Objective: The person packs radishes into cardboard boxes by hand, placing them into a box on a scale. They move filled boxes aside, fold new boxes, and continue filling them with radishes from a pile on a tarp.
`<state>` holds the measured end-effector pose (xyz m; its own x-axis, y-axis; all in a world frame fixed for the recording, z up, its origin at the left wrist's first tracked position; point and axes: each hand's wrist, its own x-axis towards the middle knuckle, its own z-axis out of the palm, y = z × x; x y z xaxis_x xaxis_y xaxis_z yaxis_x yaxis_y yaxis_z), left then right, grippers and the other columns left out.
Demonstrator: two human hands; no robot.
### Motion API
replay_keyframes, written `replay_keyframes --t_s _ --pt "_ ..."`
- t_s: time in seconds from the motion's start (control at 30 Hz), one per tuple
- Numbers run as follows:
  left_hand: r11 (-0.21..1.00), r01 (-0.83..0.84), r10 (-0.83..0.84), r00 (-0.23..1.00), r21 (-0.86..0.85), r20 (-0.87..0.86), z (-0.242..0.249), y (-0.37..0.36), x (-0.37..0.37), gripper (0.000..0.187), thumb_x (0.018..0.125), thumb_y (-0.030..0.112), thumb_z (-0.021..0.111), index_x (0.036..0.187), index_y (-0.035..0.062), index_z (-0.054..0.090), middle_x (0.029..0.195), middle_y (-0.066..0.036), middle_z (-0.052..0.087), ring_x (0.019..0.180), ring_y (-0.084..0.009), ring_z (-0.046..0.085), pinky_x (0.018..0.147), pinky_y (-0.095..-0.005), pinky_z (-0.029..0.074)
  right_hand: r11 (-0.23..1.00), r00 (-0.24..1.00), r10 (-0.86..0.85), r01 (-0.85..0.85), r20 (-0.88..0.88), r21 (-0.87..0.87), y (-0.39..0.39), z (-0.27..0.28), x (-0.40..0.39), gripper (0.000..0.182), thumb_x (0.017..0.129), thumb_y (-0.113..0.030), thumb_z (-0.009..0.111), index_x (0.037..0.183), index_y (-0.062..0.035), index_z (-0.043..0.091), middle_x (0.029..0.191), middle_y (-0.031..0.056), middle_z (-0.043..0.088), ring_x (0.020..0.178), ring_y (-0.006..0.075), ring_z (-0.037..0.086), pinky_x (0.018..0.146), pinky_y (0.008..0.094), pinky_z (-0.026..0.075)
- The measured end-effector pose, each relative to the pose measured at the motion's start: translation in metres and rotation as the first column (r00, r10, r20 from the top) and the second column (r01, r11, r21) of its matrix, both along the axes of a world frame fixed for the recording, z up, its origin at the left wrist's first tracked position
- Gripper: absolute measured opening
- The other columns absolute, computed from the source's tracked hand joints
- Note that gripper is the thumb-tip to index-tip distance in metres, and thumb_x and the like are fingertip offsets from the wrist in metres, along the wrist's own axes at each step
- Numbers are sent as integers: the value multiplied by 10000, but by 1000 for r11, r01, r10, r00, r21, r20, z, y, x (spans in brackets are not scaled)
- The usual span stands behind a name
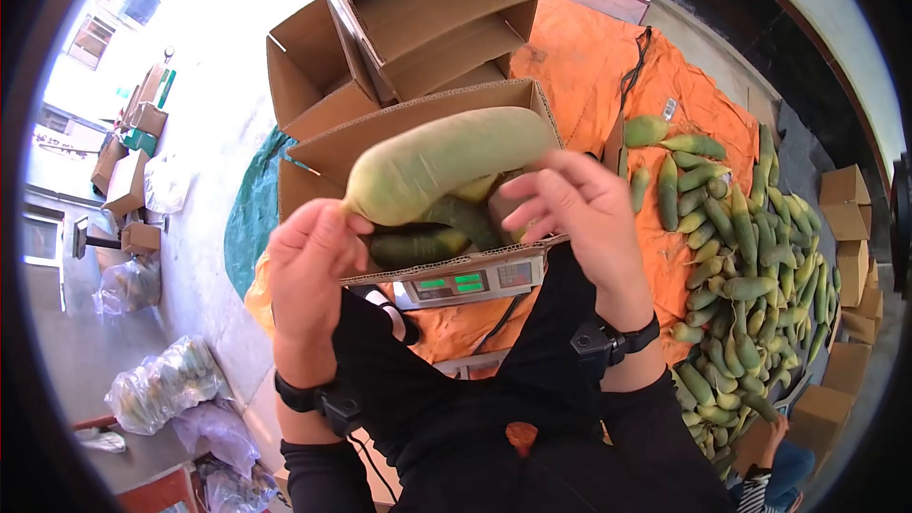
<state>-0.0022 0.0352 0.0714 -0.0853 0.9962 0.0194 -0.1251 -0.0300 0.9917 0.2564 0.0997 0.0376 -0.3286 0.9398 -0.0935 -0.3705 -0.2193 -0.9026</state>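
A large pale-green radish (446, 157) is held up over an open cardboard box (332, 157). My left hand (318, 247) pinches it by its narrow end, thumb and fingers closed. My right hand (579, 204) is close to the radish's thick end, fingers bent and apart, with nothing seen between them. Darker green radishes (418, 245) lie inside the box, partly hidden by the raised one. Below the box's near wall shows a digital scale (465, 283) with lit green displays.
A big pile of green radishes (750, 275) spreads over an orange sheet (579, 66) on the right. Cardboard boxes (427, 0) stand behind. Plastic bags (166, 385) lie at left. Another person (784, 475) is at the lower right, near more boxes (826, 418).
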Motion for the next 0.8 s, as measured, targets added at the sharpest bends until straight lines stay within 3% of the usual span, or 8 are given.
replay_keyframes --t_s 0.07,0.13,0.27,0.47,0.5,0.67,0.73,0.8 --pt "999 -37 37 999 -8 -37 8 7 0 275 981 180 512 880 -46 632 650 12 538 541 -35 395 538 -215 388 946 947 -297 274 124 175 0 -2 6 220 951 -127 576 1118 16 594 901 79 685 755 107 649 613 223 503" --pt "994 -43 6 939 -97 -345 17 17 1 260 964 162 518 843 -34 639 628 27 519 532 -32 391 537 -202 370 875 891 -450 424 68 233 4 -10 16 189 950 -111 572 1095 5 607 903 68 682 733 90 630 617 204 484" --pt "940 -11 -214 758 -341 -616 -5 57 6 273 914 225 570 792 3 672 604 5 505 544 -71 419 507 -241 362 824 843 -538 527 -7 208 10 -29 23 156 951 -98 565 1066 -5 614 874 57 674 710 78 602 632 194 471" --pt "801 70 -483 662 -594 -573 -65 109 26 264 906 224 552 849 -3 676 675 -6 563 561 -94 448 514 -248 408 863 883 -469 454 15 222 11 -43 12 121 943 -61 563 1031 5 613 849 38 646 745 68 574 678 198 465" --pt "767 83 -525 652 -636 -547 -75 116 26 247 904 208 550 970 5 674 780 -35 626 590 -114 493 523 -263 436 862 884 -466 451 13 230 11 -44 11 122 940 -53 565 1035 7 612 852 33 638 755 63 562 690 198 461" --pt "749 86 -596 520 -656 -612 -69 114 -1 365 896 165 564 1226 11 576 944 -71 643 690 -145 591 568 -287 493 861 882 -471 452 30 235 11 -47 10 124 939 -73 576 1037 -11 619 850 25 635 744 52 538 679 190 443" --pt "922 194 -387 420 -335 -821 -67 103 -18 341 868 130 594 1183 0 595 973 -140 635 825 -183 612 723 -324 511 862 882 -467 437 67 256 12 -45 10 131 935 -89 587 1035 -11 620 852 21 638 742 46 532 670 189 433" --pt "948 164 -319 503 -274 -803 -44 80 -12 324 861 103 596 1167 -4 601 987 -139 634 831 -197 617 744 -312 504 859 879 -470 435 82 270 13 -48 10 133 933 -91 589 1034 -10 620 853 20 640 744 45 532 671 190 431"
